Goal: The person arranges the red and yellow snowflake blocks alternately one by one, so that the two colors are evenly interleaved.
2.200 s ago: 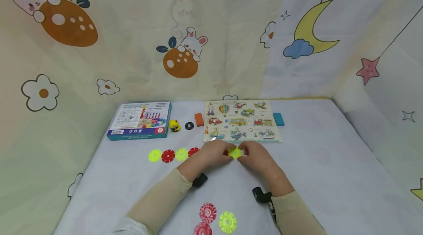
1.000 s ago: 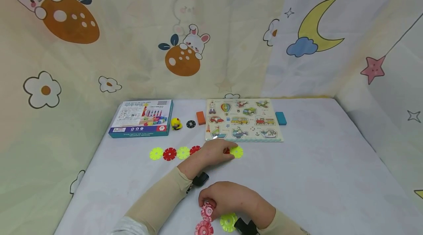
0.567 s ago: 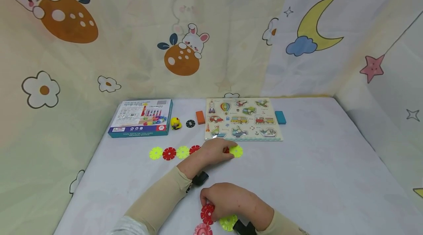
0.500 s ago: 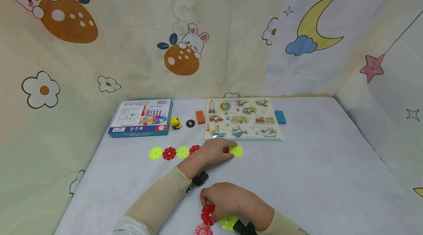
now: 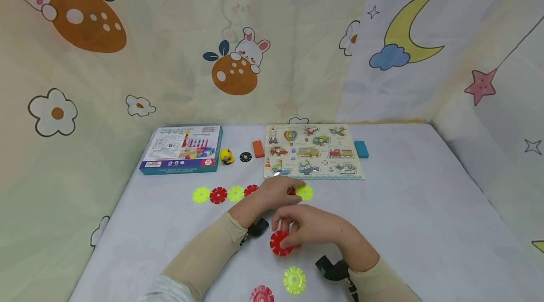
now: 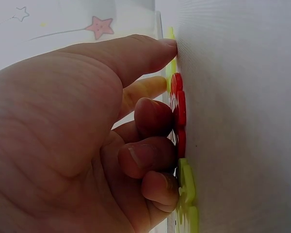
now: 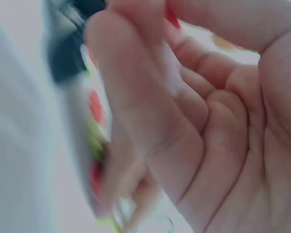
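A row of flat notched plastic discs, yellow-green and red by turns, crosses the table in the head view. Over its right part lies my left hand (image 5: 276, 194), hiding some discs; its thumb and index finger hold the yellow-green disc (image 5: 305, 192) at the row's end. In the left wrist view the other curled fingers rest against red discs (image 6: 182, 109). My right hand (image 5: 316, 226) pinches a red notched disc (image 5: 279, 244) between thumb and fingers, nearer to me than the row. At its fingertips in the right wrist view, a sliver of red disc (image 7: 172, 18) shows.
Near the front lie a loose yellow-green disc (image 5: 294, 281) and a pinkish-red disc (image 5: 261, 294). Along the back stand a boxed set (image 5: 180, 150), a yellow duck (image 5: 226, 156), a black round chip (image 5: 245, 157), an orange block (image 5: 258, 149), a vehicle puzzle board (image 5: 313, 152) and a blue block (image 5: 361, 149).
My right hand left the end of the row, picked up a red disc from the front, turned it over and lifted it towards the row. My left hand has stayed in place.
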`<state>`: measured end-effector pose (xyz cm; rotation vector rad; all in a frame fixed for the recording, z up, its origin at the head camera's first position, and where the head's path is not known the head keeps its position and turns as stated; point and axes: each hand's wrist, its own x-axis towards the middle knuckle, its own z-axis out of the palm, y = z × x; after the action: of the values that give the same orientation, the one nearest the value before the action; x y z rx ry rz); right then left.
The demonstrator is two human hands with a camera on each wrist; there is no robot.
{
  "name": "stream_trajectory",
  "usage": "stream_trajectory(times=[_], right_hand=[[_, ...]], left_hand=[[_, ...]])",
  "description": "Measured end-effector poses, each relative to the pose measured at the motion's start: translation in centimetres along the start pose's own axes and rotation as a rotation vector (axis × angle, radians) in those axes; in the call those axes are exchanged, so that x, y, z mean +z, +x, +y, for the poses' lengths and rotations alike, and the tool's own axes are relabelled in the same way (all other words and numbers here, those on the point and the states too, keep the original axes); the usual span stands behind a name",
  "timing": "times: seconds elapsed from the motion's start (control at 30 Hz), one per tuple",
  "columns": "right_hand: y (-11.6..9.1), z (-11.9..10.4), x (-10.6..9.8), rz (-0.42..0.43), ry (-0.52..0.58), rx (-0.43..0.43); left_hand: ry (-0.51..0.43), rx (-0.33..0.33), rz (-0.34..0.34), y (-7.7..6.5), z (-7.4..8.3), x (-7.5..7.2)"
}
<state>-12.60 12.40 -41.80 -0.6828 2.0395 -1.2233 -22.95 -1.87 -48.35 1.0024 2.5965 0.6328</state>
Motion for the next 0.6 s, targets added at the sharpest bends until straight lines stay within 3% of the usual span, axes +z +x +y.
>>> stream_trajectory(times=[0.13, 0.3, 0.6], right_hand=[[-1.5, 1.1, -3.2, 0.171, 0.077, 0.048], [-3.2, 3.3, -6.3, 0.342, 0.046, 0.114], [-3.4, 7.0, -8.5, 0.566, -0.012, 0.347]], left_hand=[[-0.003, 0.013, 0.009, 0.1, -0.1, 0.0], [0.032, 0.014, 0.010, 0.1, -0.1, 0.1], [0.051, -0.004, 0.004, 0.0, 0.2, 0.0]])
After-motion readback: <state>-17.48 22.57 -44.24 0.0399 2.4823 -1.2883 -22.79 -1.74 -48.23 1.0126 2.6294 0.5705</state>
